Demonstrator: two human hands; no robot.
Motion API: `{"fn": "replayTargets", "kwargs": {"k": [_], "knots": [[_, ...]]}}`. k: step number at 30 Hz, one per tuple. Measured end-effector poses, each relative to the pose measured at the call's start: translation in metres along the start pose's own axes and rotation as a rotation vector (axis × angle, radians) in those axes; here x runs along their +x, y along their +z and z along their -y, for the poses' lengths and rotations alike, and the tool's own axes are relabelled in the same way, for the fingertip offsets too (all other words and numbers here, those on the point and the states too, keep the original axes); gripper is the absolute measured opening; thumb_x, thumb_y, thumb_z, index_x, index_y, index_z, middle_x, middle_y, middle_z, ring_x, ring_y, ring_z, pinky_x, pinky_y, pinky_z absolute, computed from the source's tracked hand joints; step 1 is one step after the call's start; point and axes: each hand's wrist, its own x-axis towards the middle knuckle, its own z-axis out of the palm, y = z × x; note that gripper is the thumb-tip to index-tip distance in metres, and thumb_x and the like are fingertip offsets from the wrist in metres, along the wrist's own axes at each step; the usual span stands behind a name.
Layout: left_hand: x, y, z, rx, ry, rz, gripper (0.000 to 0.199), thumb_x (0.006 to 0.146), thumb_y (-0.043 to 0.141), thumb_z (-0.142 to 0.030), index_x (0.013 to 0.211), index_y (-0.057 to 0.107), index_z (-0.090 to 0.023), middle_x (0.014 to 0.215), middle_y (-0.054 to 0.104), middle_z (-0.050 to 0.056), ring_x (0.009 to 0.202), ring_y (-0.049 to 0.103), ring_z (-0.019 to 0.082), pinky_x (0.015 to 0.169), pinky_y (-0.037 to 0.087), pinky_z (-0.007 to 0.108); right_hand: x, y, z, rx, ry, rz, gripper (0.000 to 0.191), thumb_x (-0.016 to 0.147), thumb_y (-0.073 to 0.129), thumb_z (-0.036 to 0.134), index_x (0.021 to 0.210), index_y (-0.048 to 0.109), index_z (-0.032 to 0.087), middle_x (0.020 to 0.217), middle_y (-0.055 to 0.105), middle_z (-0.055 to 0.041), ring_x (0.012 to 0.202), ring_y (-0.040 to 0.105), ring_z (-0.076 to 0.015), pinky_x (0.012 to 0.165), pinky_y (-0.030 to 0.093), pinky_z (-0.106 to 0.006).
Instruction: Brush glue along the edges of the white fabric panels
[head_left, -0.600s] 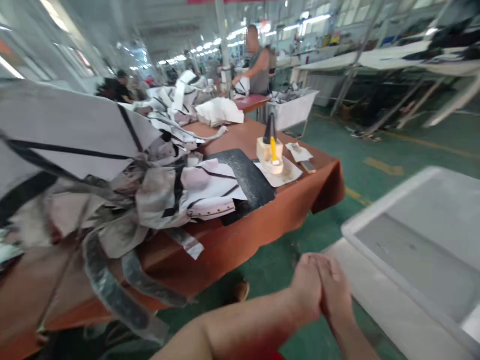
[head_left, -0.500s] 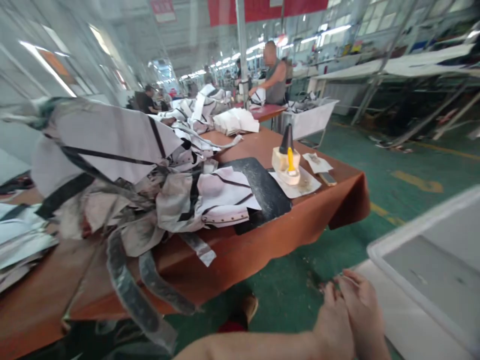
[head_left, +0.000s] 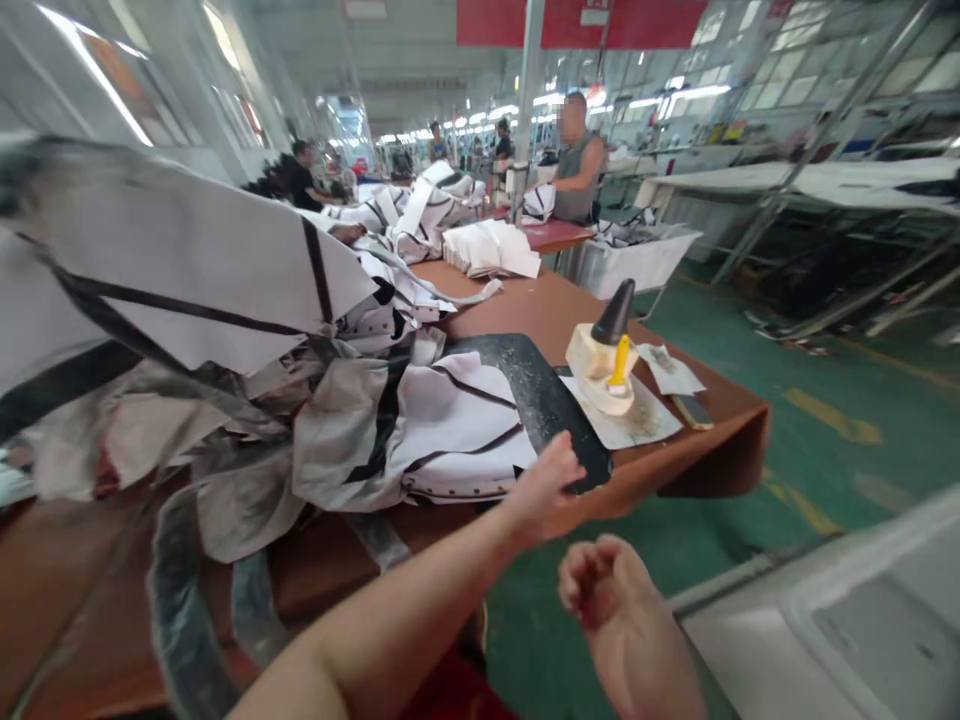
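Observation:
My left hand (head_left: 549, 478) is stretched out over the front edge of the table, its fingers extended and slightly blurred. It is closest to a black board (head_left: 536, 400) and the end of a white fabric piece (head_left: 465, 425) with black strips and a row of small metal eyelets. Whether it touches either I cannot tell. Lower and to the right, my right hand (head_left: 619, 600) hangs over the green floor, fingers loosely curled and the palm partly showing. No object is visible in either hand.
A yellow-handled brush (head_left: 619, 365) stands in a pale container beside a black cone (head_left: 615, 312). Large white sewn pieces (head_left: 225, 250) heap up at left on the brown-covered table (head_left: 720, 415). A white bin (head_left: 847, 620) is at lower right. Other people (head_left: 581, 165) work farther back.
My hands, close together near the bin before, have come apart. The left has moved up and left to the table edge; the right has shifted left. The view has turned a little left.

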Motion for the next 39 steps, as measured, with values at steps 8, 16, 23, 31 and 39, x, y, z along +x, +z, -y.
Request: {"fn": "replayTargets", "kwargs": {"k": [8, 16, 23, 31, 39], "knots": [[0.029, -0.052, -0.048, 0.068, -0.049, 0.134, 0.028, 0.082, 0.051, -0.036, 0.094, 0.063, -0.013, 0.081, 0.06, 0.005, 0.072, 0.056, 0.014, 0.064, 0.043, 0.024, 0.118, 0.05, 0.051, 0.316, -0.075, 0.025, 0.036, 0.077, 0.054, 0.058, 0.09, 0.054, 0.025, 0.097, 0.058, -0.0015, 0.054, 0.049, -0.0102, 0.046, 0.038, -0.023], [0.064, -0.071, -0.057, 0.73, 0.565, 0.209, 0.026, 0.089, 0.04, -0.018, 0.092, 0.066, -0.017, 0.084, 0.057, 0.006, 0.075, 0.054, 0.013, 0.07, 0.045, 0.022, 0.162, 0.058, 0.041, 0.32, 0.044, -0.089, 0.04, 0.077, 0.056, 0.055, 0.099, 0.055, 0.022, 0.105, 0.058, -0.0061, 0.082, 0.059, -0.0154, 0.068, 0.051, -0.029], [0.117, -0.136, -0.082, 1.386, 0.585, 0.075, 0.042, 0.086, 0.034, -0.013, 0.125, 0.049, -0.019, 0.125, 0.051, 0.011, 0.117, 0.044, 0.025, 0.099, 0.035, 0.043, 0.253, -0.024, 0.101, -0.793, -0.268, -0.356, 0.051, 0.071, 0.063, 0.049, 0.112, 0.052, 0.02, 0.089, 0.061, -0.0031, 0.084, 0.059, -0.0201, 0.074, 0.047, -0.034], [0.181, -0.232, -0.12, 1.911, 0.052, -0.187, 0.045, 0.086, 0.04, -0.026, 0.13, 0.042, -0.038, 0.136, 0.038, 0.009, 0.105, 0.052, 0.035, 0.077, 0.045, 0.048, 0.35, -0.041, 0.132, -1.806, -0.141, -0.358, 0.062, 0.071, 0.049, 0.068, 0.11, 0.055, 0.019, 0.082, 0.066, -0.0122, 0.077, 0.063, -0.0303, 0.06, 0.041, -0.034], [0.192, -0.226, -0.138, 1.751, -0.116, -0.18, 0.045, 0.085, 0.043, -0.031, 0.13, 0.043, -0.036, 0.102, 0.057, 0.006, 0.085, 0.059, 0.024, 0.073, 0.046, 0.034, 0.356, -0.075, 0.137, -1.503, -0.225, -0.371, 0.028, 0.078, 0.048, 0.043, 0.084, 0.064, 0.021, 0.067, 0.067, -0.0036, 0.075, 0.065, -0.0236, 0.066, 0.045, -0.03]]}}
